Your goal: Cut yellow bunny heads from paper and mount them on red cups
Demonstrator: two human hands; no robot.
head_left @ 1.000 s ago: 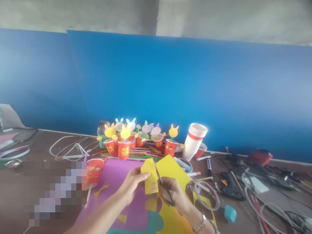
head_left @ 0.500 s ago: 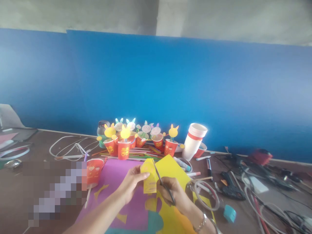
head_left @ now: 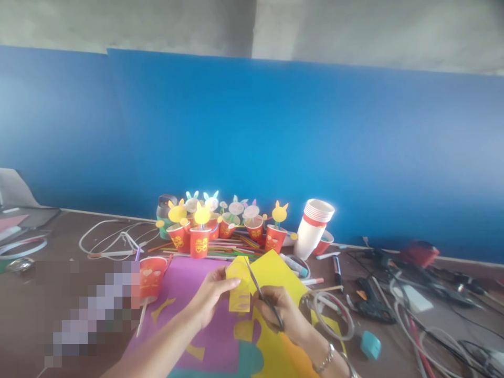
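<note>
Left hand [head_left: 214, 295] had the left edge of a small yellow paper piece [head_left: 239, 296] pinched — thumb on the near face, other fingers mostly hidden behind it. Right hand [head_left: 280, 310] was closed round the handles of the scissors [head_left: 258, 287], blades angled up and left along the paper's right edge. Couldn't tell how far the blades were apart. Paper piece was held upright at center, above the tabletop [head_left: 98, 241], in front of where a purple sheet [head_left: 185, 281] and a larger yellow sheet [head_left: 275, 268] lay side by side. Curved yellow scraps [head_left: 161, 311] sat on the purple; teal paper [head_left: 250, 359] showed at the bottom, between the forearms. Right wrist wore a metal bracelet [head_left: 325, 359]. Behind the sheets: a bundle of colored sticks [head_left: 232, 244], then a cluster of red paper cups with paper animal heads standing up out of them, a yellow-headed one [head_left: 200, 242] front left and another [head_left: 275, 239] to its right. Stack of white cups [head_left: 312, 231] leaned slightly right, next to the cluster. One more red cup [head_left: 151, 278] stood at the purple sheet's left edge, partly covered by a pixelated patch. Right side was cluttered — black glue gun [head_left: 372, 299], teal block [head_left: 370, 345], dark marker [head_left: 337, 270], tangled cables. Blue partition [head_left: 252, 131] ran along the back.
</note>
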